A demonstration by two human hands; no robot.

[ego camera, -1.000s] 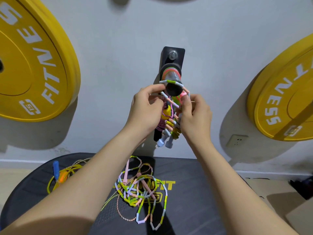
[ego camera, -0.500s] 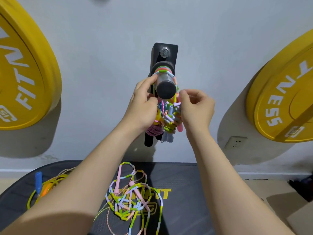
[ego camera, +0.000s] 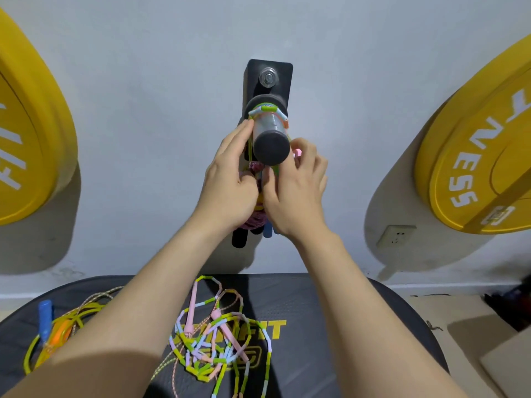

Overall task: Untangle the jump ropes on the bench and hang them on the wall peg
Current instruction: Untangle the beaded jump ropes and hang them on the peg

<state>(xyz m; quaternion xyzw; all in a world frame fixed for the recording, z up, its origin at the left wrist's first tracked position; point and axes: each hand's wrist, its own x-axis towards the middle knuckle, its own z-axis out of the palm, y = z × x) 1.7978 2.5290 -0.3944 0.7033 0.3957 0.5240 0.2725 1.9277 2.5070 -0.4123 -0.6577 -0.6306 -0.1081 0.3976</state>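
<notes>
A grey wall peg [ego camera: 270,133] with a black end cap juts from a black wall bracket [ego camera: 268,77]. A beaded jump rope [ego camera: 267,110] loops over the peg near the wall, and its bundle with pink and blue handles [ego camera: 258,222] hangs below. My left hand [ego camera: 230,182] touches the peg's left side and holds the hanging bundle. My right hand [ego camera: 293,185] grips the strands just under the peg's cap. A tangle of beaded pink, green and white rope [ego camera: 215,340] lies on the black bench [ego camera: 330,326]. A yellow rope with a blue handle [ego camera: 46,328] lies at the bench's left.
Two yellow weight plates hang on the wall, one at the far left [ego camera: 26,133] and one at the far right [ego camera: 482,150]. A wall socket [ego camera: 396,235] sits low on the right. Cardboard [ego camera: 502,366] lies on the floor at right.
The rope loop slid back along the peg toward the wall. Both hands dropped lower and closed together on the hanging bundle. The camera moved closer to the peg.
</notes>
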